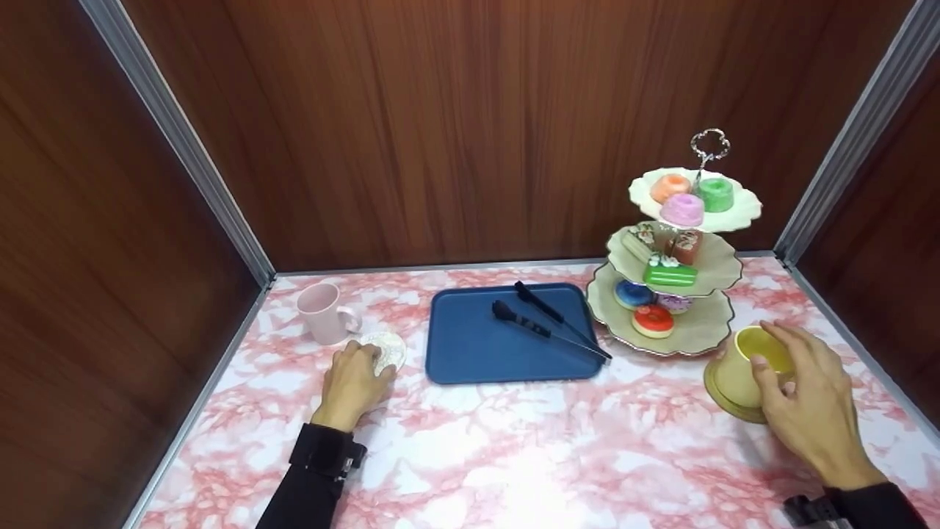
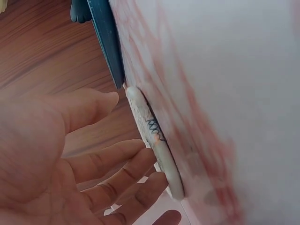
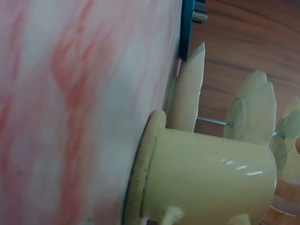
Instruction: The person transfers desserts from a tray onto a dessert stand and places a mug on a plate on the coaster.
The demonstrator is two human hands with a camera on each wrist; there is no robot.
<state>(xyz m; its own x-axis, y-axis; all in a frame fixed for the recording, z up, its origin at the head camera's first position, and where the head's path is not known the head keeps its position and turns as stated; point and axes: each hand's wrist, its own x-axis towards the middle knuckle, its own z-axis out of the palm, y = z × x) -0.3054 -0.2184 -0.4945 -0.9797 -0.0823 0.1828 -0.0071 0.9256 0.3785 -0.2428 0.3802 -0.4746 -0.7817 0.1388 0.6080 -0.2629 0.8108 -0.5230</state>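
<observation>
My left hand (image 1: 354, 382) is over the near left edge of a round white coaster (image 1: 391, 351). In the left wrist view the coaster (image 2: 157, 145) lies flat on the table; the fingertips (image 2: 149, 154) are at its edge and the thumb stands apart. My right hand (image 1: 811, 400) is at a yellow mug (image 1: 738, 375), with thumb and fairly straight fingers near its rim. The mug (image 3: 211, 176) stands upright on a thick round coaster (image 3: 143, 178) in the right wrist view. Only bits of the right fingers (image 3: 287, 190) show there, so contact is hard to judge.
A pink mug (image 1: 320, 316) stands beyond the left hand. Two black-handled utensils (image 1: 532, 323) lie on a blue tray (image 1: 463, 345) mid-table. A three-tier stand (image 1: 705, 334) with toy-like cakes and donuts rises beside the yellow mug. Wooden panels (image 1: 455, 132) enclose the table.
</observation>
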